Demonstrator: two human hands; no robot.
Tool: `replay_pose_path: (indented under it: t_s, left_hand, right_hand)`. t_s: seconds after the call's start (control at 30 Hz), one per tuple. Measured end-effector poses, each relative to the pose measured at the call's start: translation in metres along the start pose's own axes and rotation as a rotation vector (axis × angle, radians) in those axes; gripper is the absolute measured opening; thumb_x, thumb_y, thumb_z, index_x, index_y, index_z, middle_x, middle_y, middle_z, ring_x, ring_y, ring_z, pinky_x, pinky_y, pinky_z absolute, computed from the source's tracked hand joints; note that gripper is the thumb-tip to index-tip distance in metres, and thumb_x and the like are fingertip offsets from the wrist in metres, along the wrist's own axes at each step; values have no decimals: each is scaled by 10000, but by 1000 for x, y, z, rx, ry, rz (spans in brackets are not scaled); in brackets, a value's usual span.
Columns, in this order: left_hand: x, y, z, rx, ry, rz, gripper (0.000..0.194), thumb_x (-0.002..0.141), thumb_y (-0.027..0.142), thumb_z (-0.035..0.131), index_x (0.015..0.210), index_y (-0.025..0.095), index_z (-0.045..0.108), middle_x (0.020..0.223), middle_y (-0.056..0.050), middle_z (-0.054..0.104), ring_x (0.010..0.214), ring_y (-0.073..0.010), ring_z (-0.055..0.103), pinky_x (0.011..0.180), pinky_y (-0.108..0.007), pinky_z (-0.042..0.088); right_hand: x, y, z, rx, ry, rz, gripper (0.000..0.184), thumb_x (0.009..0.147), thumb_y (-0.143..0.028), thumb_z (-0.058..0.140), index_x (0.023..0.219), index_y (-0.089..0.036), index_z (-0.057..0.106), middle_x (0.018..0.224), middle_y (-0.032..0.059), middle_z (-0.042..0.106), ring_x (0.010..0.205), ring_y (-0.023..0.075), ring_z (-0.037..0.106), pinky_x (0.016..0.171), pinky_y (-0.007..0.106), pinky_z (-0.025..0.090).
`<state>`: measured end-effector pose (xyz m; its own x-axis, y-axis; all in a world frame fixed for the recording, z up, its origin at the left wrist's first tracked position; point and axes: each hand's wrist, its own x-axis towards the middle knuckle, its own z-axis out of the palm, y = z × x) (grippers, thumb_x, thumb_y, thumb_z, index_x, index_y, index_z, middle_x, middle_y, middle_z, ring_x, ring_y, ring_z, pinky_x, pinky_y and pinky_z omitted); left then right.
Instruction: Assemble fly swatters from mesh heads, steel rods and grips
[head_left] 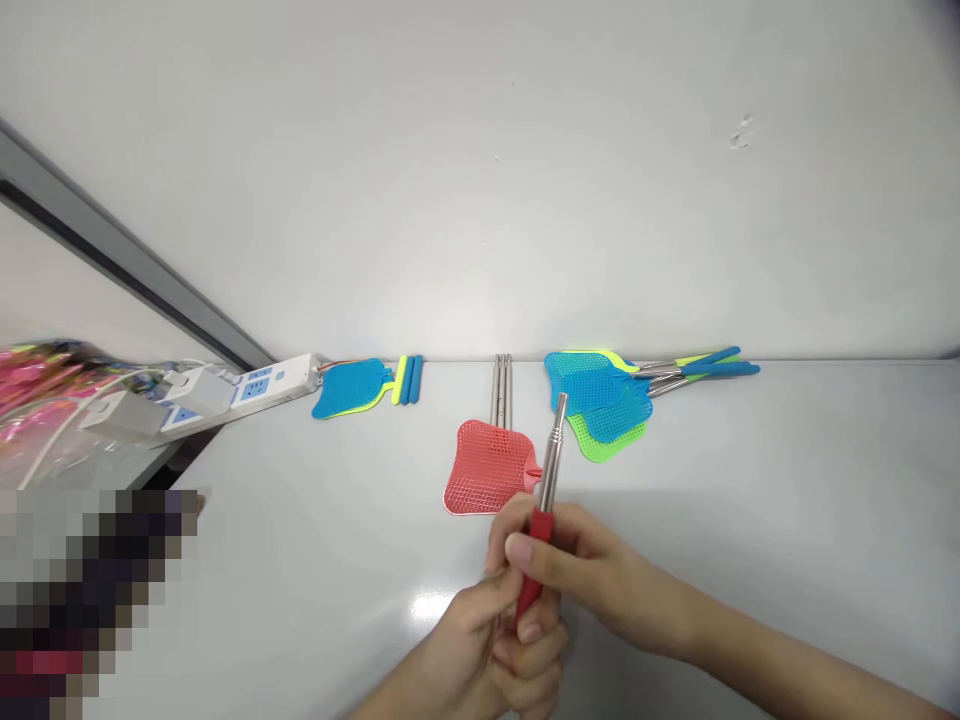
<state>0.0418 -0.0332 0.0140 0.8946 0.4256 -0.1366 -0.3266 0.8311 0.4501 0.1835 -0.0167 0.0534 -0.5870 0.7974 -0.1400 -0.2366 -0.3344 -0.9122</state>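
A telescopic fly swatter handle, made of a red grip (541,530) and a short metal rod (551,465), points up and away from me in both hands. My left hand (487,640) is wrapped round the lower part of the grip. Higher up, my right hand (592,560) closes on the same grip, its thumb lying across it. Just beyond my fingers a red mesh fly swatter head (487,468) lies flat on the table, partly covered by the hands. Three or so bare metal rods (501,390) lie side by side behind it.
Several blue and green fly swatters (600,395) with rods and handles lie piled at right. Left are stacked swatter heads (349,388) beside one yellow and two blue grips (406,380). A white power strip (274,385) with plugs sits near the wall; colourful bagged items (37,400) are farther left.
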Motion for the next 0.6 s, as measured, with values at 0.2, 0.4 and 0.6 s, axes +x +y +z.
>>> replay_pose_path:
  t_s: [0.2, 0.4, 0.6]
  left_hand:
    - [5, 7, 4, 364, 285, 63, 479, 867, 520, 270, 844, 128, 544, 677, -14, 488, 428, -62, 399, 441, -208, 282]
    - [4, 25, 7, 744, 664, 269, 338, 862, 426, 363, 824, 156, 562, 687, -11, 461, 554, -107, 430, 499, -222, 325]
    - [-8, 54, -1, 1470, 1030, 373, 249, 822, 401, 456, 999, 240, 526, 990, -42, 529, 915, -205, 484, 774, -312, 372]
  right_hand:
    - [5, -15, -16, -39, 181, -98, 339, 878, -417, 387, 715, -161, 538, 683, 11, 565, 675, 118, 547, 612, 230, 434]
    - [-1, -47, -56, 33, 440, -114, 281, 826, -457, 470, 739, -190, 484, 470, -99, 296, 334, 25, 175, 331, 161, 189]
    - [-9, -59, -89, -339, 410, 24, 322, 829, -497, 436, 837, -200, 558, 526, -68, 332, 383, 38, 212, 345, 175, 163]
